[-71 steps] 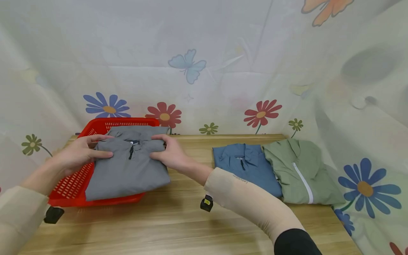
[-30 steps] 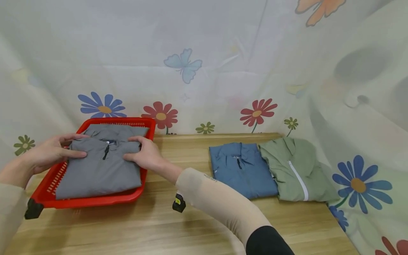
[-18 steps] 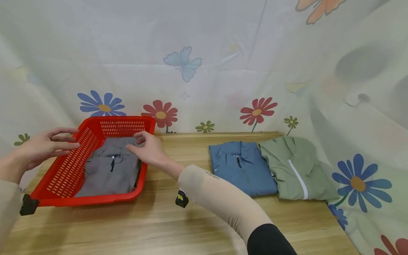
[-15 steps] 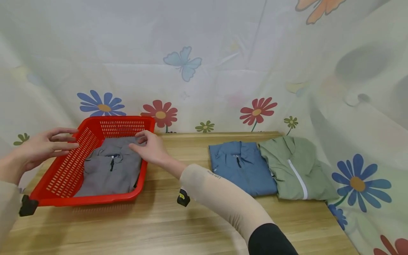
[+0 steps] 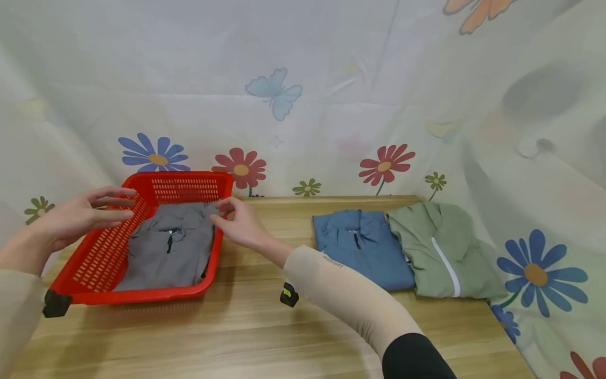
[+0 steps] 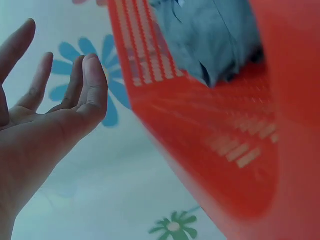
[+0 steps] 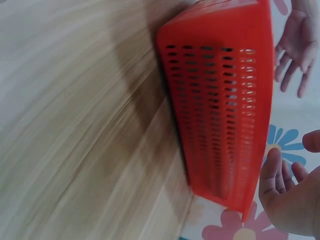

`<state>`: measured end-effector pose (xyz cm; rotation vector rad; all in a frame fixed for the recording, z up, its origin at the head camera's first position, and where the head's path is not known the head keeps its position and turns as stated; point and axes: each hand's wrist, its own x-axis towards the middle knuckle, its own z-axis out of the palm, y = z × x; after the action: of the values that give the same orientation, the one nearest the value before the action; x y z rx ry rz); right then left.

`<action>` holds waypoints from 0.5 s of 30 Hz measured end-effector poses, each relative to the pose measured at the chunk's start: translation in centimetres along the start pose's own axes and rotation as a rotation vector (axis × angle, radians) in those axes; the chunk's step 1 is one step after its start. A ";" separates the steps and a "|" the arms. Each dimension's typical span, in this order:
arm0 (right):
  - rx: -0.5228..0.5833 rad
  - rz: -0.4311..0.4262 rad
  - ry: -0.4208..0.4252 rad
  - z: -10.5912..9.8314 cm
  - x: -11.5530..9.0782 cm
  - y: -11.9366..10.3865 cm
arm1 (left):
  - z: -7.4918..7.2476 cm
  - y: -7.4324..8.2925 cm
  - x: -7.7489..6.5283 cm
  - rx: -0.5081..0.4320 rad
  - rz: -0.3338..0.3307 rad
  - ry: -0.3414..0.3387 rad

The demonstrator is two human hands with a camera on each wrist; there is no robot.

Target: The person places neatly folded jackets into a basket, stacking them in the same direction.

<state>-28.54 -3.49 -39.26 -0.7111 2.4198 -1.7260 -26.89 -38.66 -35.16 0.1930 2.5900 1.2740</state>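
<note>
Both hands [image 5: 90,213] [image 5: 241,223], loosely spread, hover by a red basket [image 5: 142,296] on a wooden table [image 5: 255,337] before floral cloth [image 5: 331,58].

Folded grey jacket with a black zip pull [image 5: 165,258], its near edge hidden behind the rim of the red perforated plastic basket [image 5: 142,296].
The left wrist view cuts off jacket and basket, with the near red wall blurred; the bare left hand [image 5: 81,215] runs past that picture's left edge, the bare right hand [image 7: 292,202] past the right wrist view's right edge. The right arm's beige fabric sleeve [image 5: 350,295] covers a lower corner of the folded blue jacket [image 5: 374,258]; its small dark lettering [image 5: 334,260] is unreadable. The head view's top edge crops the orange printed butterfly [image 5: 475,22].
</note>
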 end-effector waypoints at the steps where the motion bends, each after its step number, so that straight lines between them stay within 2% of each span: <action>1: -0.007 -0.017 -0.004 -0.3 -0.1 0.2 | 0.2 0.5 -0.1 0.008 0.010 -0.008; 7: -0.112 -0.083 -0.024 -1.7 -1.5 1.5 | 2.2 4.0 -0.9 0.070 0.062 -0.004; 15: -0.162 -0.068 -0.043 -3.7 -3.8 3.2 | 5.1 8.3 -1.3 0.079 0.184 -0.046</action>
<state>-27.38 2.12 -41.62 -0.8489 2.5557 -1.5332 -24.16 -30.05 -31.39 0.4795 2.6356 1.2099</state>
